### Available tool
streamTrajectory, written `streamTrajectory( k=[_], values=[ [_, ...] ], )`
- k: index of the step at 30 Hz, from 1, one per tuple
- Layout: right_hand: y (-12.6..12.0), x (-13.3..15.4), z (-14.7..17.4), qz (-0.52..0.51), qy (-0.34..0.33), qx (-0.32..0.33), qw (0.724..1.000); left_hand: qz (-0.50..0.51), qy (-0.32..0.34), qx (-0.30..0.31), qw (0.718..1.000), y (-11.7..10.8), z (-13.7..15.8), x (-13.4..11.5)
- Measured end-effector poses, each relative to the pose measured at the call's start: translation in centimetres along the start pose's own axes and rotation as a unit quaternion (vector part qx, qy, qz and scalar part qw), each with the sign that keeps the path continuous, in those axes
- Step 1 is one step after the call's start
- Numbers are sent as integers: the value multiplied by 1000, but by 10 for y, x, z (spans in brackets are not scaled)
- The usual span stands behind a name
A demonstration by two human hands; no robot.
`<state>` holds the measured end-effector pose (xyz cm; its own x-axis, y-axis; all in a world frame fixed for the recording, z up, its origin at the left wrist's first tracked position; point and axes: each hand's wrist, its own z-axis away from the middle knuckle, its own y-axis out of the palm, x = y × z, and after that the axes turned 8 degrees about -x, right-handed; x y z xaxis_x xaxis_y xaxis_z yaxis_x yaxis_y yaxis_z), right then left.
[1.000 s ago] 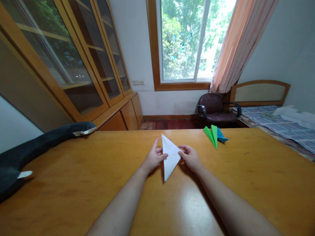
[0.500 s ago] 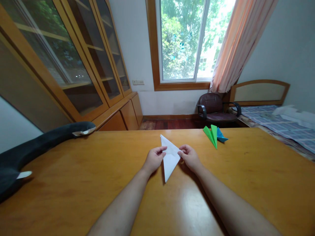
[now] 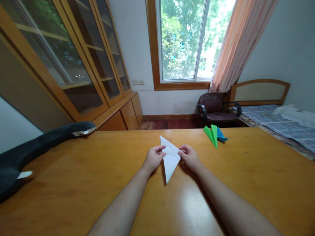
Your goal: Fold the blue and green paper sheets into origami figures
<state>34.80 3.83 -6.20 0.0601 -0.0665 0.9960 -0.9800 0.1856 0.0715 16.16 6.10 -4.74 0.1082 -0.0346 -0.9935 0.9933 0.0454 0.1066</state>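
A sheet of white paper (image 3: 170,159), folded into a triangle, is held just above the wooden table (image 3: 103,183). One sharp corner points away from me and another points toward me. My left hand (image 3: 154,159) pinches its left edge between thumb and fingers. At the right corner, my right hand (image 3: 190,158) grips the paper with thumb and forefinger. Faint creases cross the paper's face. The fingertips behind the paper are hidden.
A green paper plane (image 3: 212,136) and a blue folded paper (image 3: 222,135) lie near the table's far edge, to the right. A long black-and-white object (image 3: 46,141) rests along the left side. Beyond the table stand a brown armchair (image 3: 214,106) and a bed (image 3: 290,121).
The white paper has tilted very slightly, its near tip shifting a little right and toward me. Both hands keep their hold and have barely moved.
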Motion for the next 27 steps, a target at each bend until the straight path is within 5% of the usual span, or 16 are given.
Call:
streamTrajectory(
  k=[12, 19, 27],
  values=[
    [1, 3, -1, -12, 22, -33, 999, 101, -41, 123, 986, -4, 7, -1],
    [1, 4, 1, 1, 28, -34, 999, 36, -71, 189, 979, -3, 10, 1],
    [-1, 5, 0, 58, 1, -35, 998, -6, -28, 216, 976, 2, 10, 10]
  ],
)
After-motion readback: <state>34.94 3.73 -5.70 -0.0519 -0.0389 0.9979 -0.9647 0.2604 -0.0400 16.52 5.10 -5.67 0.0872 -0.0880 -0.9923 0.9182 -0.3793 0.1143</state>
